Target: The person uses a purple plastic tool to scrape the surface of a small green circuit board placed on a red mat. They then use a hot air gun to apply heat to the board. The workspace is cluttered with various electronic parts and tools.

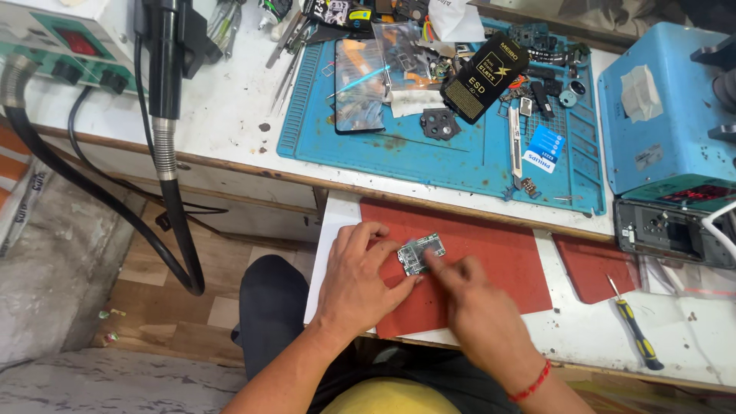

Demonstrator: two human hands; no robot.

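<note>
Red mat (491,253) bears a circuit board (421,254); left hand (359,280) fingers clamped on it, right hand (479,307) fingertip pressing

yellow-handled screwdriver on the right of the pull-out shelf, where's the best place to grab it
Grip the screwdriver by its yellow-and-black handle, coming from above across its width. It lies flat and free on the white shelf, thin shaft pointing up-left, nothing touching it.

The person is wearing no sleeves, so both forearms are showing bare to the elbow. A thin red thread bracelet (531,383) is circling the right wrist. A yellow top (387,399) is showing at six o'clock, and dark trousers (270,303) are covering the knee at about eight o'clock.
</note>
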